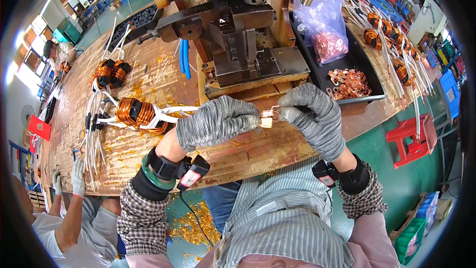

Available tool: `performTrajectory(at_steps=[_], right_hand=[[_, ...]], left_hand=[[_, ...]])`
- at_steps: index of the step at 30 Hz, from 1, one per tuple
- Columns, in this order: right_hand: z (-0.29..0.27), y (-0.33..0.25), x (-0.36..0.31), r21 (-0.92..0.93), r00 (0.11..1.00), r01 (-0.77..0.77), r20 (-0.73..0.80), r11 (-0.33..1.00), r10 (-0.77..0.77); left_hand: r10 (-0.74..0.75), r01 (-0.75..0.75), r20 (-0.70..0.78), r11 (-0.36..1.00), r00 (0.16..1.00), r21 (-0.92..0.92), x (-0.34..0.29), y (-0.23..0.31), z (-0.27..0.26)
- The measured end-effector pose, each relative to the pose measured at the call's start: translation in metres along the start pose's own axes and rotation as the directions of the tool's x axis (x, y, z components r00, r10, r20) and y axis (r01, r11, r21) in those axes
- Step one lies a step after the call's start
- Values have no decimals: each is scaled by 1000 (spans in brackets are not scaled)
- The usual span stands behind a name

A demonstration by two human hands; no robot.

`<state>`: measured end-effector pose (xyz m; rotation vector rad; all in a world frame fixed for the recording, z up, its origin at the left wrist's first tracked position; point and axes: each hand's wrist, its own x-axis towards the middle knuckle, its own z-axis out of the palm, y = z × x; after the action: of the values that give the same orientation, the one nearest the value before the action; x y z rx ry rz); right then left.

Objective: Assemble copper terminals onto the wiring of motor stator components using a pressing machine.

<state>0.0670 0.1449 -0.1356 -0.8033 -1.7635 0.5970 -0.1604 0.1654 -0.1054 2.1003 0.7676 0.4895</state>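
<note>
In front of the crimping press (243,49), both my hands, in grey knitted gloves, meet over a small copper terminal (267,118). My left hand (218,121) is closed, with a white-sleeved lead (178,109) running into it from the left. That lead comes off a copper-wound coil (135,112) lying on the bench. The lead's end is hidden by the glove, so whether it touches the terminal cannot be made out. My right hand (315,116) pinches the terminal's right side between thumb and fingers.
Right of the press, a black tray (379,94) holds loose copper terminals (348,83) and a plastic bag (322,20). More coils (101,73) lie left and far right. A co-worker's gloved hand (78,176) is at the bench's left. A red stool (411,141) stands right.
</note>
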Motion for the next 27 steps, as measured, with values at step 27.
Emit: performTrajectory(at_steps=[27], right_hand=[[16,-9,-13,289,890,-457,145,841,433]], left_hand=[[17,-6,-89,993,996,114,4,-13,3]])
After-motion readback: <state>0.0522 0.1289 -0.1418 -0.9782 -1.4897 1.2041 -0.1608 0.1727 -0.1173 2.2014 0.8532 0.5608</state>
